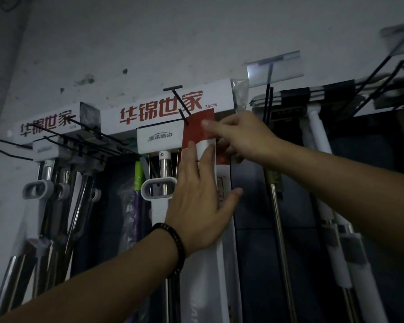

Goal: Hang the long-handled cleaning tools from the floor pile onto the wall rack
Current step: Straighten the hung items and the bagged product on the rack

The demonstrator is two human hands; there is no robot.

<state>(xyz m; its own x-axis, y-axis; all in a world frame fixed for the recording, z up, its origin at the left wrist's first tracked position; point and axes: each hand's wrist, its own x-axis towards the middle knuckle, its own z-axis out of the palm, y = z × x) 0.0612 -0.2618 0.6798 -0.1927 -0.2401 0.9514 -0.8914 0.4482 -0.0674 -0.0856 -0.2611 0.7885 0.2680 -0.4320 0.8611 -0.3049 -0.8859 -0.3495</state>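
A long packaged tool with a red and white card header (197, 130) hangs upright against the wall rack, its white sleeve (210, 276) running down out of view. My right hand (240, 134) pinches the red header at its top right, by the tip of a black hook (177, 102) that juts from the wall. Lower down, my left hand (201, 201) lies flat with fingers spread against the package's white part. A dark bead bracelet circles that wrist.
Mops with white boxed heads bearing red characters (163, 108) hang left and behind, steel handles (165, 173) pointing down. More black hooks (63, 138) stick out at left. A clear label holder (275, 67) and white-handled tools (317, 136) hang at right.
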